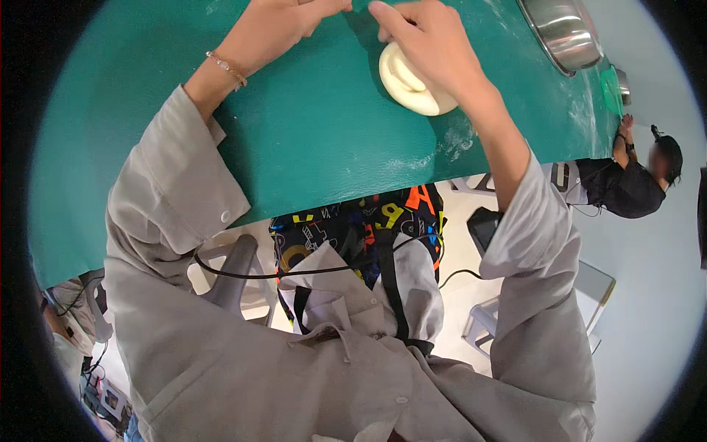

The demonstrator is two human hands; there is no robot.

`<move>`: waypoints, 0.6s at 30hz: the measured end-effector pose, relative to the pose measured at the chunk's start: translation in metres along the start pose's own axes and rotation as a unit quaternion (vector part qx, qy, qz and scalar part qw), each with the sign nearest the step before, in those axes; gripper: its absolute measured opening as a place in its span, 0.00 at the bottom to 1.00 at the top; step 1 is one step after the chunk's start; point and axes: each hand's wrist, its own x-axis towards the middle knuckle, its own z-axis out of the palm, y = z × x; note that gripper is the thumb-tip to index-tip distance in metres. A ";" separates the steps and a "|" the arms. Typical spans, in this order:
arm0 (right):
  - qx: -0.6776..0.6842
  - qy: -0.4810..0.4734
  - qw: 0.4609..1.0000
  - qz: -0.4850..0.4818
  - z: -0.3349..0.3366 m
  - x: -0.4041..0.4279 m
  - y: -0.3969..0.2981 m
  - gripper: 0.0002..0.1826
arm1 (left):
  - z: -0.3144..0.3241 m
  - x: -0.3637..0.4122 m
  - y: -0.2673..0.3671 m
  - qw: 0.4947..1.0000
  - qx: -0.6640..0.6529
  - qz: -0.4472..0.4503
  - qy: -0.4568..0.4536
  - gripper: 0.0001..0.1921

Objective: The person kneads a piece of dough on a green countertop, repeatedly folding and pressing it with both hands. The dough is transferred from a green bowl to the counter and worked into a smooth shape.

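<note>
A smooth, pale piece of dough (403,100) lies on the green tabletop (320,149), rounded and creased like a coil with a fold inside. Over its upper right side is my right hand (433,47), fingers curled and thumb stretched left, hiding part of the dough. Whether those fingers grip anything is unclear. My left hand (281,30), below a beaded bracelet (226,68) on the wrist, is raised to the left of the dough and apart from it. Its fingertips are bent together at the top of the picture, which cuts off part of the hand.
Whitish powder smears (458,138) mark the tabletop. A steel bowl (569,33) stands at the far right, with a green container (611,91) beyond it. Another person (627,177) is by the right end. A black cable (265,275) hangs across my front; plastic stools (235,276) are below.
</note>
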 end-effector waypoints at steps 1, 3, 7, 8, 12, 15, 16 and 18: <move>0.013 -0.021 1.000 -0.002 -0.007 -0.005 0.004 0.22 | 0.000 0.003 0.000 1.000 -0.004 0.001 -0.006 0.10; 0.016 -0.024 0.999 -0.031 -0.020 -0.019 0.003 0.24 | 0.000 0.002 0.000 1.000 -0.009 0.004 -0.011 0.10; -0.023 -0.004 0.999 -0.039 -0.048 -0.044 -0.028 0.28 | -0.008 -0.004 -0.002 1.000 -0.004 0.007 -0.009 0.10; -0.039 -0.010 0.999 -0.007 -0.053 -0.054 -0.035 0.29 | -0.007 -0.002 -0.003 1.000 -0.008 0.009 -0.015 0.10; -0.149 0.028 0.982 -0.116 -0.019 -0.104 -0.035 0.24 | 0.000 0.000 -0.001 1.000 0.020 0.020 -0.013 0.10; -0.198 0.081 0.968 -0.132 -0.001 -0.110 -0.037 0.19 | -0.001 -0.003 0.006 0.999 0.032 0.027 -0.010 0.09; -0.209 0.094 0.964 -0.135 0.004 -0.108 -0.038 0.18 | -0.001 -0.006 0.008 0.999 0.021 0.023 -0.011 0.09; -0.215 0.086 0.968 -0.100 0.011 -0.086 -0.045 0.20 | -0.008 -0.010 0.010 1.000 0.007 0.024 -0.008 0.09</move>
